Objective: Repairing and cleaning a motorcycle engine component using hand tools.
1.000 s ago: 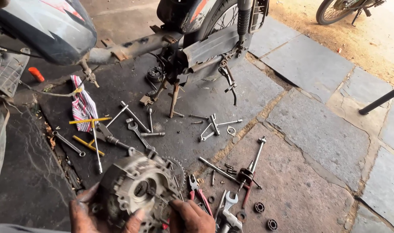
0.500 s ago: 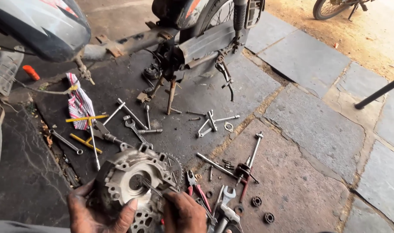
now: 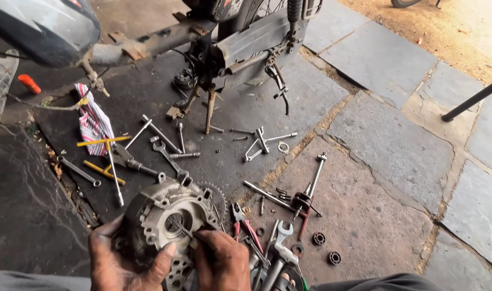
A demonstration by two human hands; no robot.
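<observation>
The metal casing (image 3: 168,221) has been tilted up and turned. It is clasped at its edge by the left hand (image 3: 124,261), braced just before the motorcycle (image 3: 224,32), while a thin tool (image 3: 181,227) is pinched by the right hand (image 3: 221,261) in its centre hole.

Single head view, looking steeply down and forward. Hands close at bottom centre edge; stone floor (image 3: 386,145) mid-frame; motorcycle (image 3: 229,37) farther off, along top.

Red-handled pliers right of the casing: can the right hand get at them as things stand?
Probably yes. The red-handled pliers lie on the floor just above the right hand, with nothing over them. But that hand is pinching a thin tool into the metal casing, so it would have to let go first.
</observation>
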